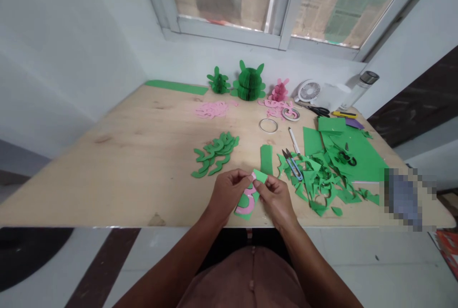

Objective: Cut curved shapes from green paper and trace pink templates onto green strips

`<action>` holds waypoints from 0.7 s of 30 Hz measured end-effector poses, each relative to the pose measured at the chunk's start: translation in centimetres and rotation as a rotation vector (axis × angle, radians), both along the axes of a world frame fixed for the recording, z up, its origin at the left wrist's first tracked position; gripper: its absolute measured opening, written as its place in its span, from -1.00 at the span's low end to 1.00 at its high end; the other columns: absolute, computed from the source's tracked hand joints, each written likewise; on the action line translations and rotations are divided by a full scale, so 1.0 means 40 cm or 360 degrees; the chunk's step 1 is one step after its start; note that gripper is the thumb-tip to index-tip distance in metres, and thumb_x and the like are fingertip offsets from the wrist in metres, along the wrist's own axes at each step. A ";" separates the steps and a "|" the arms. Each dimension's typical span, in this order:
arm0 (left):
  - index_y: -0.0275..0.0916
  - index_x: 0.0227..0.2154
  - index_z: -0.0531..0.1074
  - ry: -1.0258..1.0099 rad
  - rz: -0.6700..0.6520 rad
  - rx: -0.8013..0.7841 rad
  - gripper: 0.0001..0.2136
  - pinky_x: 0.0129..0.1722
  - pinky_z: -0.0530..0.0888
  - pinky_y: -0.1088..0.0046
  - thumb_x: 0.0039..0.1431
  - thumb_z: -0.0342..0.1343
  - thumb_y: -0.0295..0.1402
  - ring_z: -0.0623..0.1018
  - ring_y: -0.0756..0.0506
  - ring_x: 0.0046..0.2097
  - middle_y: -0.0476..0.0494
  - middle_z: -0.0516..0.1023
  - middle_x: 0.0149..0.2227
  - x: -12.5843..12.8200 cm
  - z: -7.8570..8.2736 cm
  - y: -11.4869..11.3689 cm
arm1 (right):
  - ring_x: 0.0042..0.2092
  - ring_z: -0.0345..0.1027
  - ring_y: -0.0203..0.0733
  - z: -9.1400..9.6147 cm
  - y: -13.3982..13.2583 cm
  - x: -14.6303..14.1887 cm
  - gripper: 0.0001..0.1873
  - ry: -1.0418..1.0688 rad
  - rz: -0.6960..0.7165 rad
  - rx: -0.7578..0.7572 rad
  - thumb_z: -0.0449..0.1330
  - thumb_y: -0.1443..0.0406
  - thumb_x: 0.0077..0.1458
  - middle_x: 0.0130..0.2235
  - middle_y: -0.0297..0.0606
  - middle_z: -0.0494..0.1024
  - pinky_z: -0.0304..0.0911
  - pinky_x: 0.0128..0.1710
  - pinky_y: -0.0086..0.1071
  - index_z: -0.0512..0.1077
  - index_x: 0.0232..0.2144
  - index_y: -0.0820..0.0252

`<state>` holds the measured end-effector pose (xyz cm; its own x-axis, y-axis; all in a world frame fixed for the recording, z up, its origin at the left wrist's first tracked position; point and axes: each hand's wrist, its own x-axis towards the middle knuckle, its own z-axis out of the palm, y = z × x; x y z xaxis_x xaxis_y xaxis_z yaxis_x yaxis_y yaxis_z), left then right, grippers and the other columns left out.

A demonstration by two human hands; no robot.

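Note:
Close to the table's front edge, my left hand (231,189) and my right hand (278,198) hold a small green paper strip (260,175) between them. On the strip lies a wavy pink paper cutout (246,204). Thumbs and fingers of both hands pinch near the cutout's upper end, partly hiding it. Just beyond my left hand is a pile of wavy green paper cutouts (216,153). Past my right hand lies another green paper strip (266,158), with blue-handled thread snips (294,167) and a white pen (294,140) nearby.
Green paper scraps (322,181) and green sheets (368,150) cover the right side of the wooden table (107,169). Pink cutouts (212,109), tape rolls (268,126), black scissors (318,110), a small fan (309,91), a bottle (359,89) and honeycomb paper figures (250,84) stand or lie farther back.

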<state>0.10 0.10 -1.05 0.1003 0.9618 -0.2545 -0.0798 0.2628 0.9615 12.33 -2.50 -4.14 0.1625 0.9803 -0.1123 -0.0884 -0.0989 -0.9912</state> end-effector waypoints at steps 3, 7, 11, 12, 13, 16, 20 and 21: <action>-0.29 -0.63 0.46 0.0020 0.0004 0.0013 -0.81 -0.56 0.25 0.57 -0.16 0.20 -0.24 0.33 0.05 -0.56 0.01 0.41 -0.63 0.000 -0.003 0.000 | -0.58 -0.01 -0.37 0.000 -0.003 0.000 -0.64 -0.0020 -0.0012 -0.0013 0.30 0.05 -0.10 -0.65 -0.48 0.20 -0.07 -0.57 -0.45 0.31 -0.61 0.16; -0.28 -0.64 0.46 0.0033 -0.0008 0.0032 -0.85 -0.54 0.28 0.57 -0.18 0.19 -0.29 0.34 0.05 -0.55 0.02 0.42 -0.63 -0.001 -0.003 -0.001 | -0.58 -0.01 -0.38 0.000 -0.003 -0.001 -0.61 -0.0019 -0.0021 -0.0016 0.27 0.05 -0.06 -0.63 -0.47 0.23 -0.07 -0.56 -0.44 0.27 -0.63 0.16; -0.29 -0.65 0.46 0.0025 -0.0011 0.0021 -0.84 -0.54 0.27 0.57 -0.18 0.19 -0.28 0.32 0.06 -0.55 0.03 0.41 -0.63 -0.001 -0.002 -0.001 | -0.58 0.00 -0.37 -0.001 -0.001 -0.001 -0.61 -0.0007 0.0015 0.0010 0.26 0.04 -0.06 -0.64 -0.48 0.21 -0.05 -0.57 -0.45 0.26 -0.64 0.15; -0.29 -0.66 0.45 0.0013 -0.0010 0.0009 -0.83 -0.54 0.27 0.57 -0.19 0.19 -0.28 0.32 0.06 -0.56 0.03 0.40 -0.63 -0.001 -0.002 -0.001 | -0.58 0.01 -0.36 -0.001 -0.001 -0.001 -0.62 -0.0007 0.0012 0.0013 0.26 0.04 -0.06 -0.65 -0.48 0.20 -0.05 -0.57 -0.45 0.27 -0.64 0.15; -0.29 -0.66 0.45 -0.0001 -0.0012 -0.0005 -0.83 -0.54 0.27 0.57 -0.20 0.20 -0.27 0.32 0.06 -0.56 0.03 0.40 -0.63 0.000 -0.002 0.000 | -0.58 0.00 -0.36 -0.002 0.000 -0.001 -0.62 -0.0010 0.0005 0.0012 0.26 0.04 -0.06 -0.65 -0.48 0.20 -0.06 -0.57 -0.45 0.28 -0.63 0.15; -0.30 -0.66 0.46 -0.0033 -0.0004 -0.0030 -0.82 -0.56 0.25 0.58 -0.23 0.23 -0.27 0.31 0.07 -0.57 0.04 0.39 -0.65 0.002 -0.003 0.001 | -0.58 -0.01 -0.37 -0.003 0.000 -0.001 -0.63 -0.0018 -0.0017 -0.0010 0.27 0.04 -0.07 -0.65 -0.48 0.20 -0.06 -0.58 -0.45 0.29 -0.62 0.15; -0.30 -0.66 0.46 -0.0031 -0.0018 -0.0022 -0.83 -0.56 0.24 0.58 -0.22 0.22 -0.28 0.31 0.07 -0.56 0.03 0.40 -0.64 0.005 -0.003 0.002 | -0.57 0.00 -0.36 -0.002 0.002 -0.001 -0.66 0.0014 -0.0019 -0.0026 0.27 0.06 -0.09 -0.64 -0.48 0.19 -0.05 -0.57 -0.45 0.30 -0.61 0.15; -0.30 -0.64 0.47 -0.0040 -0.0033 -0.0031 -0.83 -0.55 0.25 0.58 -0.21 0.22 -0.28 0.32 0.07 -0.56 0.02 0.40 -0.63 0.004 -0.002 0.002 | -0.57 0.01 -0.36 -0.001 0.003 0.000 -0.66 0.0022 -0.0018 -0.0022 0.27 0.07 -0.09 -0.64 -0.48 0.19 -0.04 -0.57 -0.45 0.29 -0.61 0.15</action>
